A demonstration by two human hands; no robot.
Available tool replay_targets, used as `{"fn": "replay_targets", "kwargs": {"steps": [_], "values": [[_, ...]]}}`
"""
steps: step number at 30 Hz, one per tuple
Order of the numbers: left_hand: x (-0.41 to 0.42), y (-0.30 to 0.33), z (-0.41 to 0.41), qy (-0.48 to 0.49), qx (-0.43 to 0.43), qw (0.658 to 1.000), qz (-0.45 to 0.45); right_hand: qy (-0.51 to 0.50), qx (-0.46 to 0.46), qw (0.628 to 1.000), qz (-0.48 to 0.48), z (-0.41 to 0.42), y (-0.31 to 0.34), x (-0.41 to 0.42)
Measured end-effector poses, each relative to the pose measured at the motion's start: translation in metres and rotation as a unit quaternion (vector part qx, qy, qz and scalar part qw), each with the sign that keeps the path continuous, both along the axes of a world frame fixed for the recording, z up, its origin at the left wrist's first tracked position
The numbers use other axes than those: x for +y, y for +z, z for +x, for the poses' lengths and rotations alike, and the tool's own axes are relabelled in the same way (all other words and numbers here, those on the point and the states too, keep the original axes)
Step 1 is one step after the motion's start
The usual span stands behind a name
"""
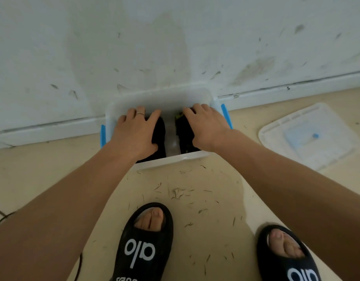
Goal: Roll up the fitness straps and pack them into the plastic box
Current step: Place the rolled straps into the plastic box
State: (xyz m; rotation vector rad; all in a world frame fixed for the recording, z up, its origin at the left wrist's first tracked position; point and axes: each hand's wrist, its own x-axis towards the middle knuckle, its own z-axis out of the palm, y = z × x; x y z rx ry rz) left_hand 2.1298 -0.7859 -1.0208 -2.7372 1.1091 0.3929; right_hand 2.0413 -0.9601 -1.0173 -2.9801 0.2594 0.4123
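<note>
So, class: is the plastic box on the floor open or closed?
Open. The plastic box has no lid on; both hands reach inside onto dark rolled straps, and its lid lies flat on the floor to the right.

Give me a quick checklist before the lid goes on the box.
1. Both rolled straps inside the plastic box: ok, left roll and right roll sit apart.
2. Rolls below the rim: cannot tell.
3. Left hand and right hand clear of the box: not ok, both press on the rolls.
4. Lid in reach: ok, on the floor to the right.
5. Blue latches clear of the rim: cannot tell.
</note>
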Motion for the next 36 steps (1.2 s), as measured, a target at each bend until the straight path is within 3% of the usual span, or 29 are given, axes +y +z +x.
{"fn": "replay_targets", "kwargs": {"steps": [4,7,9,11,13,15,20,23,26,29,33,36], "values": [[-0.044,0.020,-0.027,-0.048,0.000,0.994,-0.102,-0.090,-0.129,0.976,0.149,-0.026,0.027,-0.026],[-0.086,0.034,-0.063,-0.108,0.007,0.976,-0.188,-0.277,-0.228,0.908,0.217,-0.076,0.039,-0.076],[-0.114,0.038,-0.092,-0.172,0.026,0.962,-0.213,-0.380,-0.162,0.891,0.189,-0.119,0.033,-0.115],[-0.139,0.035,-0.123,-0.236,0.040,0.946,-0.220,-0.433,0.004,0.888,0.156,-0.164,0.018,-0.145],[-0.161,0.027,-0.153,-0.287,0.049,0.934,-0.208,-0.432,0.142,0.880,0.137,-0.204,0.002,-0.155],[-0.179,0.013,-0.180,-0.319,0.060,0.931,-0.170,-0.419,0.208,0.870,0.154,-0.235,-0.016,-0.149],[-0.194,-0.020,-0.219,-0.320,0.117,0.938,-0.058,-0.342,0.178,0.918,0.094,-0.272,-0.057,-0.120],[-0.189,-0.029,-0.219,-0.340,0.128,0.931,-0.040,-0.332,0.162,0.924,0.099,-0.278,-0.064,-0.116],[-0.178,-0.020,-0.197,-0.323,0.145,0.929,-0.104,-0.326,0.160,0.923,0.129,-0.272,-0.053,-0.124],[-0.155,0.003,-0.166,-0.278,0.115,0.927,-0.222,-0.340,0.079,0.922,0.165,-0.241,-0.015,-0.133],[-0.121,0.037,-0.117,-0.108,0.103,0.923,-0.354,-0.257,-0.105,0.928,0.247,-0.165,0.045,-0.114],[-0.101,0.048,-0.086,0.024,0.157,0.907,-0.390,-0.153,-0.136,0.942,0.267,-0.105,0.063,-0.085]]}}
